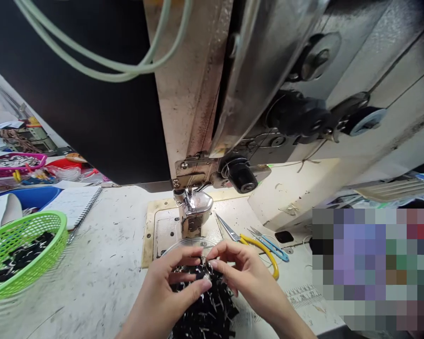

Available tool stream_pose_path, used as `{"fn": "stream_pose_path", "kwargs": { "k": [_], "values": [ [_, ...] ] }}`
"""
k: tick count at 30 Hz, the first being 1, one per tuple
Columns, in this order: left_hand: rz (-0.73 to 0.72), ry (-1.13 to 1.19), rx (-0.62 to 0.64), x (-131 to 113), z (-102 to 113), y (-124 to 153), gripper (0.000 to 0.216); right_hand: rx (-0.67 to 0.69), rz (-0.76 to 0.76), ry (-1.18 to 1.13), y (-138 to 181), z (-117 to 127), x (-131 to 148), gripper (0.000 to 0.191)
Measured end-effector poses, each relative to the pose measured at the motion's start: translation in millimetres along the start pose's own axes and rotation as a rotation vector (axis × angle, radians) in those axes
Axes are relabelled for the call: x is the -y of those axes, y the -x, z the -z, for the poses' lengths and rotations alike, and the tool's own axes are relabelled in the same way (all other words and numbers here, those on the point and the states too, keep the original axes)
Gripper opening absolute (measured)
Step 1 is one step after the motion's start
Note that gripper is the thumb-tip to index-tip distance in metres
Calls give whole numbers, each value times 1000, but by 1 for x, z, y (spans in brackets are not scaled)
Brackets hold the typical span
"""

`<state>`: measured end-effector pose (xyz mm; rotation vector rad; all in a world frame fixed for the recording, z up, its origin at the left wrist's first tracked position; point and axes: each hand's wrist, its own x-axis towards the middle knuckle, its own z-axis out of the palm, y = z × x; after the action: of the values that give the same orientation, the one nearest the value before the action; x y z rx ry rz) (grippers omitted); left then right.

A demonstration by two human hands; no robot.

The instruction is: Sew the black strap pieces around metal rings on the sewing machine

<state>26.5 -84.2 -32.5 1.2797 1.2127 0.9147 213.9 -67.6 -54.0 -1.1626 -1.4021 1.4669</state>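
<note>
My left hand (pixel 169 287) and my right hand (pixel 245 273) meet over a heap of small black straps with white tags (pixel 212 308) lying in a clear round dish (pixel 187 243). Both hands pinch at the same little piece between thumb and fingertips at the top of the heap. What exactly sits in the pinch is too small to name. Just behind the hands stands the presser foot and needle housing (pixel 194 209) of a large industrial sewing machine (pixel 254 94).
A green plastic basket (pixel 54 223) holding black pieces sits at the left, with a spiral notebook (pixel 72 202) behind it. Yellow-handled snips (pixel 259 247) and blue-handled snips (pixel 273 247) lie right of the needle plate (pixel 162 226). A ruler strip (pixel 302 294) runs along the table edge.
</note>
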Motion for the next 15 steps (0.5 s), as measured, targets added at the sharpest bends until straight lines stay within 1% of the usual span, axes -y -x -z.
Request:
{"fn": "stream_pose_path", "kwargs": {
  "k": [2,4,6,7,8,9,11,15],
  "values": [
    [127,169,4,3,-4,1,33,-90,95,49,1,-5,-1,10],
    [329,407,37,3,-8,1,38,-167,321,151,2,-9,-2,8],
    [494,611,24,1,-11,2,41,-186,589,269,3,-11,-2,17],
    [528,678,1,1,-11,2,41,-178,695,324,3,-11,-2,22],
    [529,722,-17,0,-11,2,41,-167,767,372,4,-11,-1,26],
    [506,745,-26,0,-10,2,39,-157,805,408,4,-10,0,29],
    [455,765,-20,2,-7,1,35,-135,809,437,4,-9,2,33],
    [383,743,-13,4,-1,0,26,-68,695,340,8,-11,4,31]
  ]
}}
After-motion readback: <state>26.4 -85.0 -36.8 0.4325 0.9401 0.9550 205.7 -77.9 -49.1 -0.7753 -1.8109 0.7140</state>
